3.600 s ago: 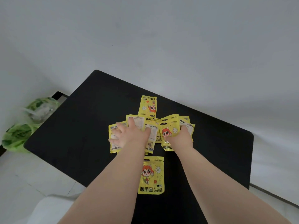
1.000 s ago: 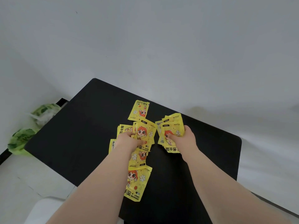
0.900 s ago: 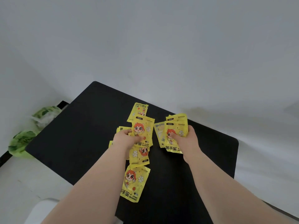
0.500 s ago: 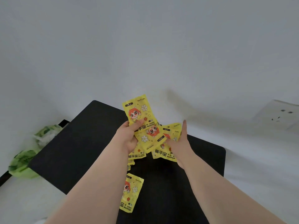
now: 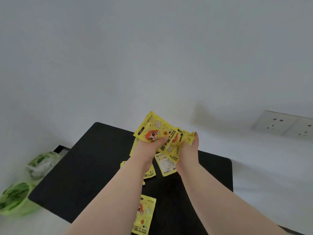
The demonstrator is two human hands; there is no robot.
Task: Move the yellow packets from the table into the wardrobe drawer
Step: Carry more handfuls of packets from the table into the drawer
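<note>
A bunch of yellow hand-warmer packets [image 5: 156, 131] is lifted above the black table [image 5: 81, 168], held between both hands. My left hand [image 5: 146, 148] grips the bunch from the left, thumb on the front packet. My right hand [image 5: 188, 150] holds it from the right, fingers up along the packets' edge. More packets hang or lie just below the hands, one showing its white back [image 5: 166, 164]. A single packet [image 5: 144, 216] lies flat on the table near its front edge, between my forearms. No wardrobe or drawer is in view.
Green plastic bags [image 5: 20, 189] sit on the floor left of the table. A white wall runs behind the table, with a socket plate [image 5: 284, 124] at the right. The table's left half is bare.
Both hands gathered the spread packets from the table, brought them together and lifted them into one bunch. The camera tilted up; one packet stays on the table near the front.
</note>
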